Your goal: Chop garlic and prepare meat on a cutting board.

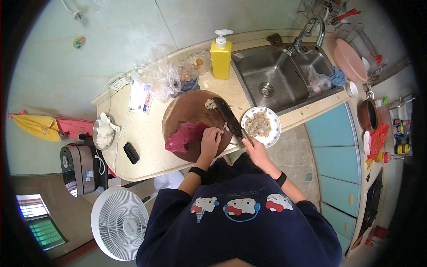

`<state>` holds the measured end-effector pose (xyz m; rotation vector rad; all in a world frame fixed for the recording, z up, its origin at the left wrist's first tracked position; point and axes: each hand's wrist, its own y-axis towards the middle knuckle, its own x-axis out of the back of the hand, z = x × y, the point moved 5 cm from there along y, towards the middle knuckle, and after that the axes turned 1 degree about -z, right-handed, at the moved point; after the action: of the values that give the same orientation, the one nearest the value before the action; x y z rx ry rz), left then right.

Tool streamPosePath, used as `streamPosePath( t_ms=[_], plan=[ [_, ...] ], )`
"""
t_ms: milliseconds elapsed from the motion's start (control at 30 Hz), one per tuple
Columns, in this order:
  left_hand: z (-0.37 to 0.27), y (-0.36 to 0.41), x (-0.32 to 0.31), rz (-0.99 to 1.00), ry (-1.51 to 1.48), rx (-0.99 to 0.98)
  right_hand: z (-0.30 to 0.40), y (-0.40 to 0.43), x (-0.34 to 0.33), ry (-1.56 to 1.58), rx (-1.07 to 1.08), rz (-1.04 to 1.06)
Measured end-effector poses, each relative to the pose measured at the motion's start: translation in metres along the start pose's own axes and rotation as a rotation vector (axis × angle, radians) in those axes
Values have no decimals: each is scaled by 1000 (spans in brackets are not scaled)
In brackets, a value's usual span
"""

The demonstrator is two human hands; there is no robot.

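Observation:
My right hand [256, 150] grips the handle of a dark-bladed cleaver [228, 114], whose blade lies over the right part of a round wooden chopping board [173, 106]. My left hand [210, 141] is on the board with its fingers bent, at the right end of a slab of raw red meat [185, 133]; whether it presses on the meat or a small piece by the blade, I cannot tell. A small heap of chopped pale pieces [210, 104] sits beside the blade's far end. To the right, peeled raw shrimp [259, 125] lie on a blue-patterned white plate [277, 128].
A yellow pump bottle [221, 60] stands behind the board, left of a steel sink [273, 73]. Plastic bags [156, 75] lie at the back. At the left are a black case-like object [131, 153] and a metal bowl [96, 135] with white food. A white fan [120, 223] stands below the counter.

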<state>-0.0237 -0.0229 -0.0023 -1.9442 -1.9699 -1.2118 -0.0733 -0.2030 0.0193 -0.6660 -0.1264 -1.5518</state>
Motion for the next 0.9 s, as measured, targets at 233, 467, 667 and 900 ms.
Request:
streamPosePath(
  t_ms=[233, 467, 667, 900],
  plan=[
    [4, -2, -4, 70, -44, 89, -6, -2, -6, 92, 93, 37],
    [-3, -7, 4, -18, -16, 20, -6, -3, -20, 109, 89, 135],
    [-5, -10, 8, -44, 76, 21, 3, -3, -23, 19, 132, 100],
    [0, -9, 5, -36, 97, 29, 19, -6, -22, -146, 106, 87]
  ],
)
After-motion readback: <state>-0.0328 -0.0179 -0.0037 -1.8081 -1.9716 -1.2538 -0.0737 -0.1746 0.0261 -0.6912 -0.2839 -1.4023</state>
